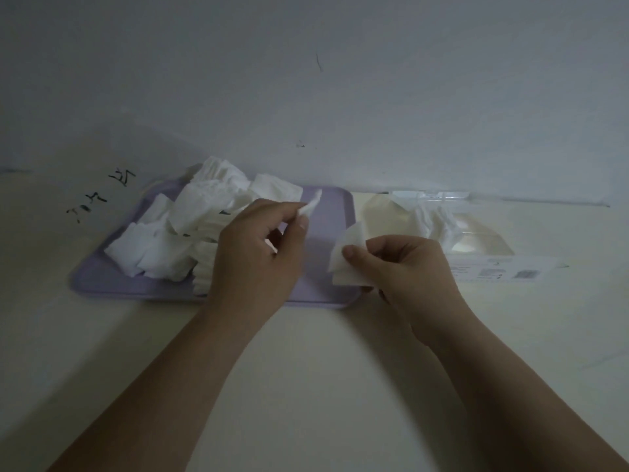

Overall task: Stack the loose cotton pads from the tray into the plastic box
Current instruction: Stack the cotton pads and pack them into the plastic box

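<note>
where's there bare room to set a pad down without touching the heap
Bare: the tray's right strip, between the pad pile and its right rim, and the table in front of the tray. Crowded: the tray's left half, heaped with pads.

Dim room; pale wall (340,80) behind cream table (306,369), perhaps scribbled.

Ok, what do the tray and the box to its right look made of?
The tray looks like moulded plastic, matte lavender, with rounded corners and a raised rim. The box is probably clear glossy plastic; the table shows through its walls, and a printed label runs along its front.
</note>
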The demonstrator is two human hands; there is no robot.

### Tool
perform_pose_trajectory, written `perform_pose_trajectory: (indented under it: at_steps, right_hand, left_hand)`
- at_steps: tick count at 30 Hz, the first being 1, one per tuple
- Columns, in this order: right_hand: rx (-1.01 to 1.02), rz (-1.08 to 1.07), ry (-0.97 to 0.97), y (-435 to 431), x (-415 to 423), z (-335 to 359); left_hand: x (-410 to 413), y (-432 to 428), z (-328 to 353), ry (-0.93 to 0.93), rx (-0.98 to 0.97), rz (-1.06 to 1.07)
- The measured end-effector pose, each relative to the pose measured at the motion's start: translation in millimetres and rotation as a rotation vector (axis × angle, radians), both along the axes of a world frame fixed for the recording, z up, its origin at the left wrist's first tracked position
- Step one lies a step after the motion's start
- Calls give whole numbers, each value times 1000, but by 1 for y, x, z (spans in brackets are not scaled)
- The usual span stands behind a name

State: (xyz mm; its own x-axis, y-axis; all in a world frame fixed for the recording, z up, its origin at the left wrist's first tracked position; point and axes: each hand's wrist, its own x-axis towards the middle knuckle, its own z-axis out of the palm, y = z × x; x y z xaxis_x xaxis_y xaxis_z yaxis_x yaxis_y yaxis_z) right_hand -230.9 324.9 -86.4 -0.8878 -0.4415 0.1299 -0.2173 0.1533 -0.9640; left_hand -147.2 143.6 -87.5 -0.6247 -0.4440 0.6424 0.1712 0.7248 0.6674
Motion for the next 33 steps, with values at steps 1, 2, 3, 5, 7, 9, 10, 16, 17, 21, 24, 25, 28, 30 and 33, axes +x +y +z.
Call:
perform_pose_trajectory:
  at_steps: [1, 2, 3, 5, 7, 9, 10, 16, 17, 21, 24, 25, 28, 30, 33]
  right_hand:
    - [81, -6, 71, -2, 0, 1]
    - [178, -4, 160, -3, 1, 4]
    - [265, 3, 261, -5, 4, 6]
    - [314, 7, 400, -6, 8, 10]
    - [316, -51, 472, -2, 6, 10]
    - [381, -144, 603, 0, 1, 5]
    - [418, -182, 659, 1, -2, 3]
    - [202, -338, 436, 3, -3, 11]
    - [163, -358, 396, 5, -3, 12]
    - [-139, -269, 67, 5, -3, 15]
    - [-331, -94, -207, 0, 9, 20]
    - [-355, -51, -236, -1, 11, 21]
    - [-412, 23, -280, -1, 13, 23]
    - [-437, 46, -296, -2, 12, 21]
    - [-421, 63, -283, -3, 11, 16]
  left_hand:
    - [1, 1, 1, 18, -25, 0]
    - [1, 3, 1, 19, -4, -33]
    - [1, 6, 0, -4, 53, -74]
    - [0, 13, -3, -79, 180, -156]
    - [-2, 16, -9, -110, 263, -209]
    - [-3, 13, -13, -98, 282, -213]
    - [-3, 11, -13, -96, 266, -199]
    - [3, 19, -4, -15, 162, -117]
    - [4, 20, -2, 8, 146, -98]
    - [7, 24, 5, 113, -6, -109]
    - [4, 25, -1, 122, -177, -146]
    - [2, 24, -4, 105, -231, -166]
    - [-3, 23, -12, 64, -388, -188]
    - [-5, 21, -13, 69, -458, -164]
    - [-6, 20, -12, 94, -537, -98]
